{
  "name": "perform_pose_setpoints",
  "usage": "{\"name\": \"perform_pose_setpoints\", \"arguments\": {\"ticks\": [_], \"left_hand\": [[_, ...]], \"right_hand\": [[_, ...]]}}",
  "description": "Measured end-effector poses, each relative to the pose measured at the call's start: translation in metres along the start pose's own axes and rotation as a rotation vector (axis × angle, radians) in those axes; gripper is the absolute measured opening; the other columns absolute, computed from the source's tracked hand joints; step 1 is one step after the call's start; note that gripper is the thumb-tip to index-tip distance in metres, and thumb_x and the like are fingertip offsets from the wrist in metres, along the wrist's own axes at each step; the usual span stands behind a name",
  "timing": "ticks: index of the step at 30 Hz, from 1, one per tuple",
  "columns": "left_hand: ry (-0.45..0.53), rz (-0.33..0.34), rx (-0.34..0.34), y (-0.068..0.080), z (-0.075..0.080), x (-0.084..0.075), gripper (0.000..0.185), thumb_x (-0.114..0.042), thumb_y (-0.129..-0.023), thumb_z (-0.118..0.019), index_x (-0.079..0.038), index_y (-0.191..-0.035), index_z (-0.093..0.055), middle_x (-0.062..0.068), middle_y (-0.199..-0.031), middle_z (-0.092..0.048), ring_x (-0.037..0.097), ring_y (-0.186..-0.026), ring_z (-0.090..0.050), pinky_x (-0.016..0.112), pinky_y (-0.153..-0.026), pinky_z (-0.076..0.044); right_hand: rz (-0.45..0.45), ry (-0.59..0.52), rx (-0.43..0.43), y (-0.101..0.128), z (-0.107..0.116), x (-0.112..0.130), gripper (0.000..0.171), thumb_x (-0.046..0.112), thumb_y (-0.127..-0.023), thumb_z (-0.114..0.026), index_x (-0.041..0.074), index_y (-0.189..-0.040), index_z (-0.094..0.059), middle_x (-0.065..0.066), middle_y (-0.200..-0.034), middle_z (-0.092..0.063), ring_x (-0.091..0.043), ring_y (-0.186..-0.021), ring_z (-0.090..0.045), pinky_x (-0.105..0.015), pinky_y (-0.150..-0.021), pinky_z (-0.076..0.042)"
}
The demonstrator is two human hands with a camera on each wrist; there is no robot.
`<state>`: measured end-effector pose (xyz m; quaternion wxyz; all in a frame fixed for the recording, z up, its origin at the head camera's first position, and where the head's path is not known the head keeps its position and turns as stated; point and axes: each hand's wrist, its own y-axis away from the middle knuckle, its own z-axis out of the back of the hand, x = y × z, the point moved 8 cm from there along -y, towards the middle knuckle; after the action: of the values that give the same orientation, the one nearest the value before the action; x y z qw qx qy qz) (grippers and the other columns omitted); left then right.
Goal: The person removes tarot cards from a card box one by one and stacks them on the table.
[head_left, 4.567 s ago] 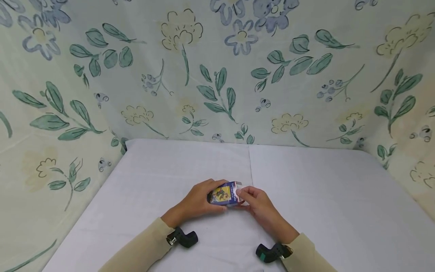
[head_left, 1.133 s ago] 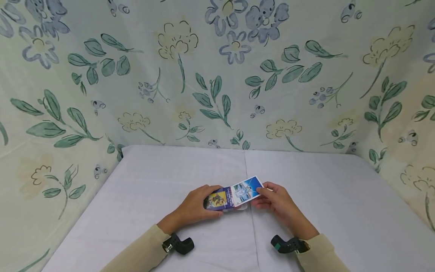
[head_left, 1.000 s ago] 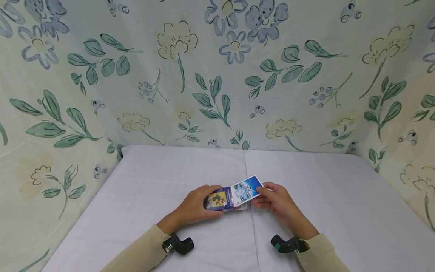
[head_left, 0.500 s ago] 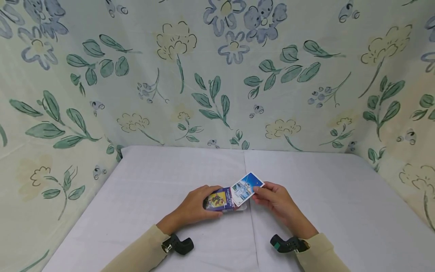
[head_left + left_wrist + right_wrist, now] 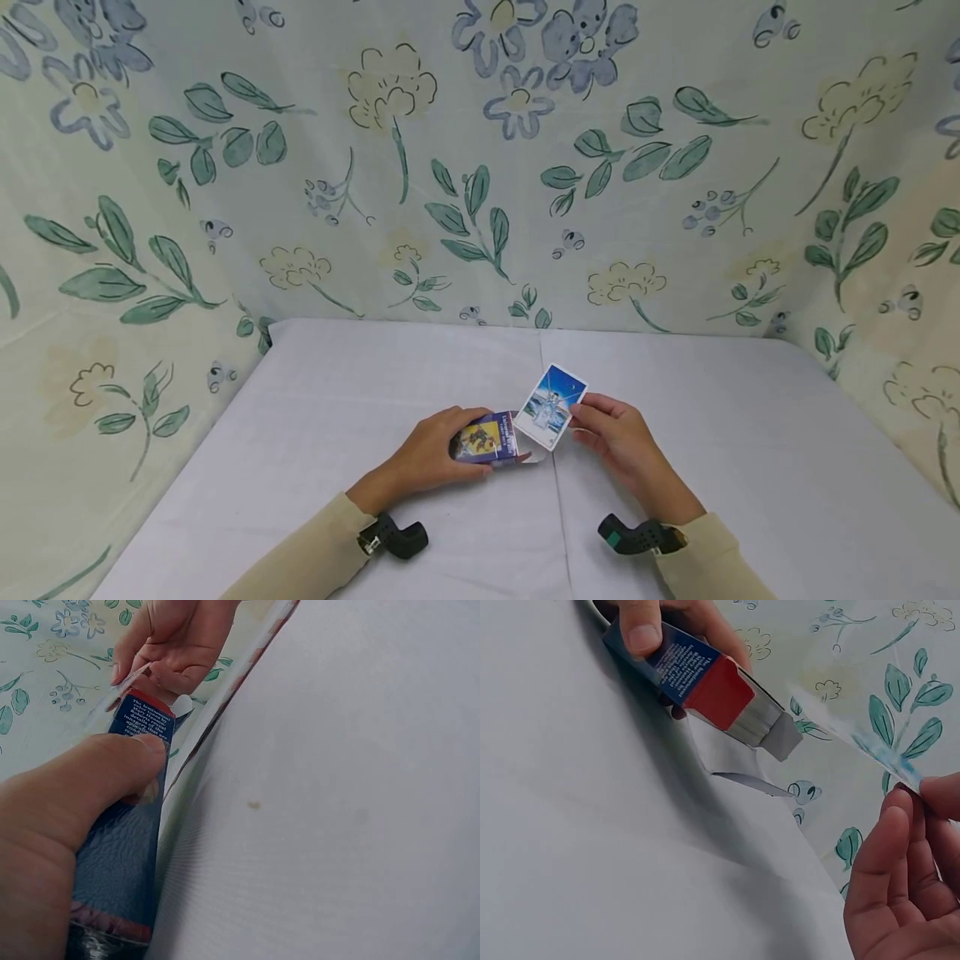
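My left hand (image 5: 431, 450) grips a small blue card box (image 5: 483, 442) with a yellow picture on its front. In the right wrist view the box (image 5: 679, 667) has its end flaps (image 5: 782, 737) open, and pale card edges show inside. My right hand (image 5: 622, 442) pinches a white-bordered card (image 5: 553, 407) with a blue and white picture by its right edge, between thumb and fingers. The card is tilted and stands over the open end of the box in the head view; the right wrist view shows it apart from the box.
A white cloth covers the table (image 5: 360, 367) under both hands. Behind it hangs a floral fabric curtain (image 5: 480, 208), which continues down both sides. A black wrist camera (image 5: 401, 537) sits on my left wrist and another camera (image 5: 637, 533) on my right.
Earlier my right hand was at the box's end; then the card appeared there. Since then the card has turned more upright and risen off the box's end. The left hand keeps the box nearly still.
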<state>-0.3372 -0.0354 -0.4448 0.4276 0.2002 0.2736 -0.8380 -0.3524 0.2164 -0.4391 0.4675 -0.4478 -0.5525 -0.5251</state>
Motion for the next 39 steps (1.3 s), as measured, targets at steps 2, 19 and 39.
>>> {"name": "perform_pose_setpoints", "arguments": {"ticks": [2,19,39], "left_hand": [[0.002,0.0,0.002,0.0,0.0,0.0,0.075,-0.06,-0.075,-0.072,-0.031,-0.14,-0.047,-0.012,-0.112,-0.056,0.006,-0.092,-0.051,0.028,-0.078,-0.043],[0.008,-0.019,0.011,-0.002,-0.002,-0.002,0.075,-0.059,-0.076,-0.072,-0.031,-0.14,-0.046,-0.012,-0.112,-0.056,0.007,-0.091,-0.051,0.028,-0.078,-0.043],[-0.001,-0.006,0.009,0.0,0.0,-0.002,0.077,-0.06,-0.075,-0.073,-0.029,-0.141,-0.047,-0.013,-0.111,-0.056,0.006,-0.09,-0.05,0.027,-0.077,-0.042]], "right_hand": [[-0.01,0.003,-0.02,-0.001,0.004,0.0,0.049,0.027,-0.091,-0.068,0.0,-0.13,-0.055,-0.009,-0.113,-0.064,-0.02,-0.096,-0.063,-0.028,-0.082,-0.052],[-0.021,0.067,-0.119,-0.005,0.039,0.006,0.054,0.029,-0.092,-0.067,0.001,-0.135,-0.049,-0.016,-0.133,-0.051,-0.02,-0.101,-0.061,-0.024,-0.085,-0.05],[-0.053,0.363,-0.231,-0.013,0.077,0.002,0.042,0.027,-0.093,-0.065,0.0,-0.124,-0.054,-0.018,-0.119,-0.059,-0.019,-0.09,-0.063,-0.02,-0.074,-0.051]]}}
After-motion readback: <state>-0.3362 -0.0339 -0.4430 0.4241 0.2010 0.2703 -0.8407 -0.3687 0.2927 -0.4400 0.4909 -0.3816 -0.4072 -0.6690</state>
